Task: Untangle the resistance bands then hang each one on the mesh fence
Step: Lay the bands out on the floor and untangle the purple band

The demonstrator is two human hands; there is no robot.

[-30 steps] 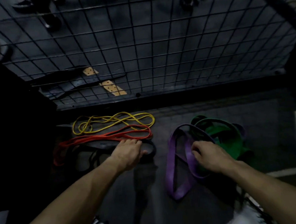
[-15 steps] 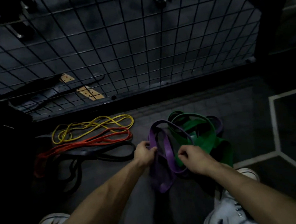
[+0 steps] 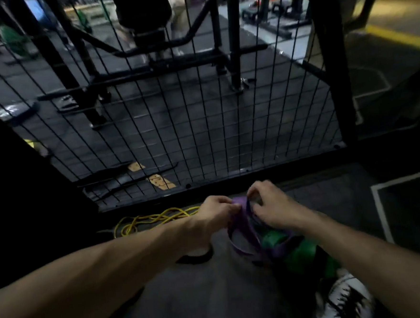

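1. Purple band [image 3: 243, 227] lifted off the floor [image 3: 188, 297] between both hands, just short of the fence [image 3: 201, 124]; probably raised to work it free of the green band [image 3: 300, 253], which sags beneath, apparently looped through it.
2. Left hand [image 3: 214, 212]: fingers curled tight, pinching the purple band's top edge from the left.
3. Right hand [image 3: 269, 204]: fingers bent and hooked over the same top edge from the right, close beside the left; thumb contact hidden.
4. Hands kept close together, likely to spread or sort the strands at one spot.
5. Yellow band [image 3: 153, 218] left lying on the floor behind the left wrist, near the fence foot, untouched.
6. Nothing seen hung on the fence yet.
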